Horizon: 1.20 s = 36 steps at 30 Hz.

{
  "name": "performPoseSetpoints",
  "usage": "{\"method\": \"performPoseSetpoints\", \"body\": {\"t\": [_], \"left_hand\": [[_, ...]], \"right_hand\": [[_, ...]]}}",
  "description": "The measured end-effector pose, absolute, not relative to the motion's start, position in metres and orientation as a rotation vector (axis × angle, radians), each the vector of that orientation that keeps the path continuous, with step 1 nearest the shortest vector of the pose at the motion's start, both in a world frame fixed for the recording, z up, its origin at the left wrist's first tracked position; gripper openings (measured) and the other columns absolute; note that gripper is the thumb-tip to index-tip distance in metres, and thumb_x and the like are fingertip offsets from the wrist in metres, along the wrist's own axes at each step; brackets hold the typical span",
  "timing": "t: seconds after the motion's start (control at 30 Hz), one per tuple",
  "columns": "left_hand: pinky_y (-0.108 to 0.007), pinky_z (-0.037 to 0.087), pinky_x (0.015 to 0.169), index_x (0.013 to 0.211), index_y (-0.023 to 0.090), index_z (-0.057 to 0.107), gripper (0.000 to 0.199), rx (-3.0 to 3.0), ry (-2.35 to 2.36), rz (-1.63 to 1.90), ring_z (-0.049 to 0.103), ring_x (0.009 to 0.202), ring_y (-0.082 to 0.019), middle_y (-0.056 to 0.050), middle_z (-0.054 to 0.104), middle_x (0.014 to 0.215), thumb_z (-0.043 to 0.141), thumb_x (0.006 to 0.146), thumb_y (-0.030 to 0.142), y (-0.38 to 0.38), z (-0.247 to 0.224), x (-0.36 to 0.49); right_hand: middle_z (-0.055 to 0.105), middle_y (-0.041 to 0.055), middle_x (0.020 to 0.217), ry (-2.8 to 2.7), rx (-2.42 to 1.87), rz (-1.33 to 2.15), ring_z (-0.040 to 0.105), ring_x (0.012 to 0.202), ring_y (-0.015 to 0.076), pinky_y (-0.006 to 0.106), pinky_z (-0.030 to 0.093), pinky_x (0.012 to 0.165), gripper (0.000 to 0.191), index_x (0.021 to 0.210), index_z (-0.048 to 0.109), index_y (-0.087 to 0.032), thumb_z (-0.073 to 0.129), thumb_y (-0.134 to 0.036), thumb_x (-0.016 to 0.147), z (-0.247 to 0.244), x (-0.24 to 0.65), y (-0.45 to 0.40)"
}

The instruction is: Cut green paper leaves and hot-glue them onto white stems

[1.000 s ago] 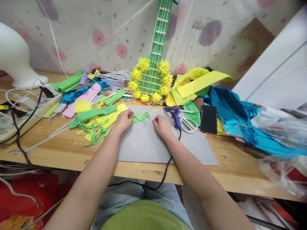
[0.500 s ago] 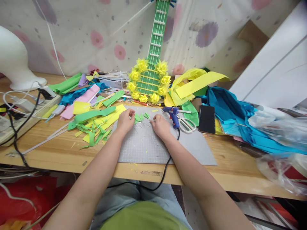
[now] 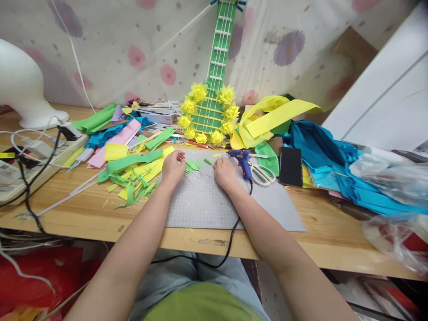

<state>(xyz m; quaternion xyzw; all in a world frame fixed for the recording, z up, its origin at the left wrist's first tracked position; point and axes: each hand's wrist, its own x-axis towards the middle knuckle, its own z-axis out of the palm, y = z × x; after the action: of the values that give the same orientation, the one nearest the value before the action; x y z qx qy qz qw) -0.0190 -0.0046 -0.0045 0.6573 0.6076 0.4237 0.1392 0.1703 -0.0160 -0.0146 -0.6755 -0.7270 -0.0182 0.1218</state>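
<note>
Over the left side of the grey cutting mat (image 3: 214,209), my left hand (image 3: 172,168) hovers with loosely curved fingers apart and nothing visible in them. Several green paper leaves (image 3: 191,166) on thin wire stems lie just right of it. My right hand (image 3: 224,172) has its fingers pinched at the stem end of a single green paper leaf (image 3: 207,161), which points left from the fingertips. A blue hot glue gun (image 3: 242,161) lies right of that hand, its black cord passing under my forearm. White-handled scissors (image 3: 262,174) rest beside the gun.
Behind the mat stands a green paper guitar (image 3: 210,109) edged with yellow paper flowers. Green and yellow scraps (image 3: 135,171) lie left. A black phone (image 3: 290,166) and blue crepe paper (image 3: 321,145) are right. A power strip (image 3: 67,147) sits far left.
My right hand has shifted slightly up and right, with the single leaf moving along and now farther from the others. My left hand has drawn slightly left. The view has shifted a little.
</note>
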Motion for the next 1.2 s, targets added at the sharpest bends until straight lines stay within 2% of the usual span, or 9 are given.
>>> {"method": "performPoseSetpoints", "body": {"t": [0.43,0.67,0.83,0.97,1.1,1.2], "left_hand": [[-0.029,0.043,0.076,0.092,0.020,0.055,0.024,1.999,1.698,1.070,0.057,0.075,-0.014,-0.002,0.063,0.087,0.047,0.071,0.013,-0.010,-0.009,-0.001],[-0.042,0.034,0.088,0.089,0.021,0.059,0.020,2.142,1.919,0.871,0.051,0.101,-0.028,-0.010,0.062,0.101,0.057,0.071,0.030,0.007,-0.006,0.012],[-0.045,0.031,0.089,0.082,0.021,0.058,0.018,2.096,1.916,0.659,0.056,0.093,-0.029,-0.008,0.065,0.077,0.061,0.066,0.026,0.031,0.004,0.018],[-0.045,0.033,0.090,0.068,0.021,0.057,0.019,2.034,1.954,0.483,0.059,0.091,-0.030,-0.008,0.065,0.072,0.070,0.055,0.027,0.049,0.013,0.022],[-0.039,0.042,0.079,0.051,0.021,0.052,0.028,1.933,1.972,0.314,0.061,0.083,-0.028,-0.006,0.062,0.062,0.077,0.041,0.026,0.057,0.016,0.027],[-0.036,0.045,0.070,0.048,0.021,0.053,0.024,1.906,1.948,0.341,0.062,0.073,-0.026,-0.004,0.059,0.054,0.075,0.041,0.022,0.057,0.014,0.027]], "right_hand": [[0.061,0.0067,0.091,-1.787,-1.859,0.404,0.056,0.085,0.0191,0.027,0.036,0.068,0.015,0.088,0.050,-0.019,0.036,-0.026,0.088,-0.009,0.169,-0.020],[0.063,0.0088,0.089,-1.825,-1.992,0.293,0.059,0.083,0.0210,0.029,0.036,0.064,0.017,0.093,0.050,-0.019,0.036,-0.026,0.088,-0.011,0.172,-0.023],[0.061,0.0085,0.091,-1.910,-1.988,0.176,0.058,0.084,0.0199,0.029,0.037,0.063,0.016,0.093,0.052,-0.019,0.039,-0.025,0.087,-0.013,0.175,-0.022],[0.058,0.0084,0.095,-1.926,-1.964,0.127,0.055,0.086,0.0191,0.029,0.037,0.064,0.018,0.091,0.054,-0.019,0.039,-0.027,0.087,-0.013,0.175,-0.023],[0.055,0.0082,0.096,-1.909,-1.939,0.064,0.051,0.090,0.0201,0.028,0.037,0.066,0.017,0.090,0.056,-0.019,0.044,-0.029,0.084,-0.014,0.177,-0.027],[0.053,0.0085,0.096,-1.907,-1.917,0.044,0.048,0.093,0.0206,0.029,0.037,0.069,0.017,0.090,0.057,-0.019,0.046,-0.029,0.082,-0.013,0.179,-0.031]]}}
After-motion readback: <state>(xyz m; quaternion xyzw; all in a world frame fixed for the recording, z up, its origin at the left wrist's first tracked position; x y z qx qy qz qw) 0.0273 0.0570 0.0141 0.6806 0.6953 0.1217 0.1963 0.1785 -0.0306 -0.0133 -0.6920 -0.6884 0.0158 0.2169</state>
